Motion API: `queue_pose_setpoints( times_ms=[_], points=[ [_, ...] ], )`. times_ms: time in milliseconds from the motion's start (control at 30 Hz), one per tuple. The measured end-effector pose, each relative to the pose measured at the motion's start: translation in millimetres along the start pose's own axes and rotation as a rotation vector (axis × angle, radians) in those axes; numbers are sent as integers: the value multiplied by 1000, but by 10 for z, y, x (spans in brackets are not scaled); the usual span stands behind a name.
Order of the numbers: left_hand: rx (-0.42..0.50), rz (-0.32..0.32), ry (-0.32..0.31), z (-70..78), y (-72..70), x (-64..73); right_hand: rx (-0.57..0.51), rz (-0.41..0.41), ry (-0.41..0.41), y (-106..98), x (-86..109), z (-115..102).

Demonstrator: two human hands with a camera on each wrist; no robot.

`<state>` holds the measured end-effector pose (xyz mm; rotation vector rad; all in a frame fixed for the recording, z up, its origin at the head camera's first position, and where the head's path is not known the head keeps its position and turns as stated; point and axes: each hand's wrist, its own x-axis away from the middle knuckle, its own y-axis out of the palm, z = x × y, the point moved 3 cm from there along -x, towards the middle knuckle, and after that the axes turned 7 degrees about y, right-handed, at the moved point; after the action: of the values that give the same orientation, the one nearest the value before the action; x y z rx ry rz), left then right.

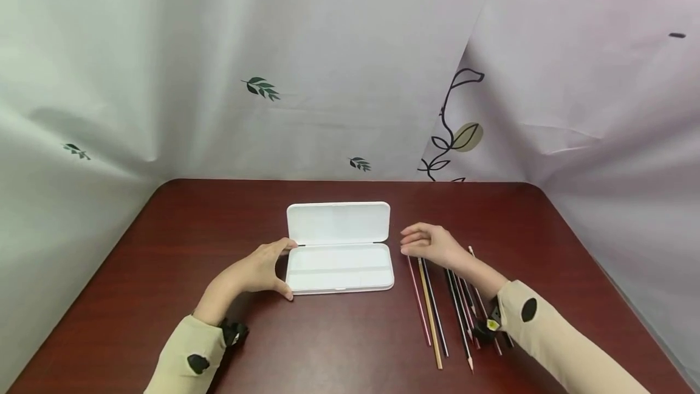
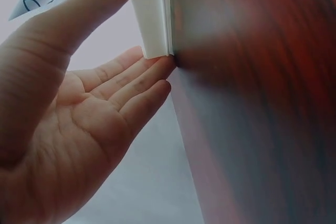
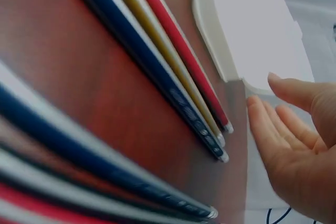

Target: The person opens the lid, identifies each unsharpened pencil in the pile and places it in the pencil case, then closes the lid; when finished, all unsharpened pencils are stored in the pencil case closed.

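Observation:
An opened white pencil case (image 1: 340,259) lies on the dark red table with its lid (image 1: 338,222) tilted up at the back. At the case's left end my left hand (image 1: 257,269) holds it, thumb at the front corner and fingers by the hinge. In the left wrist view the fingertips touch the end of the case (image 2: 151,19). My right hand (image 1: 432,244) hovers right of the case, over the far ends of the pencils, fingers loosely bent and holding nothing. Below it lie a red pencil (image 1: 419,303), a yellow pencil (image 1: 431,315) and a dark blue pencil (image 1: 435,303).
Several more pencils (image 1: 459,303) lie in a looser bunch under the right forearm, some partly hidden by the sleeve. Behind the table (image 1: 229,205) hangs a pale curtain (image 1: 339,78) with leaf prints, which also surrounds both sides.

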<state>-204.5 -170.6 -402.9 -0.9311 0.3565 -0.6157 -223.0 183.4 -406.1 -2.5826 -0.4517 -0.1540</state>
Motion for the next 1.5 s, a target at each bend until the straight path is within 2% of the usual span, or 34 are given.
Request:
queue_pose_setpoints(
  times_ms=[267, 600, 800, 1133, 1300, 1500],
  points=[
    [1, 5, 18, 27, -1, -15, 192, 88, 5, 40, 280, 75],
    [0, 9, 9, -13, -7, -11, 365, 171, 2, 162, 508, 5],
    [2, 14, 9, -19, -11, -13, 372, 162, 6, 248, 464, -29],
    [5, 10, -1, -9, 9, -9, 486, 158, -19, 320, 357, -91],
    [4, 13, 2, 1, 6, -8, 486, 99, 23, 307, 302, -122],
    [6, 9, -8, 14, 11, -14, 386, 55, 145, 301, 271, -118]
  ],
)
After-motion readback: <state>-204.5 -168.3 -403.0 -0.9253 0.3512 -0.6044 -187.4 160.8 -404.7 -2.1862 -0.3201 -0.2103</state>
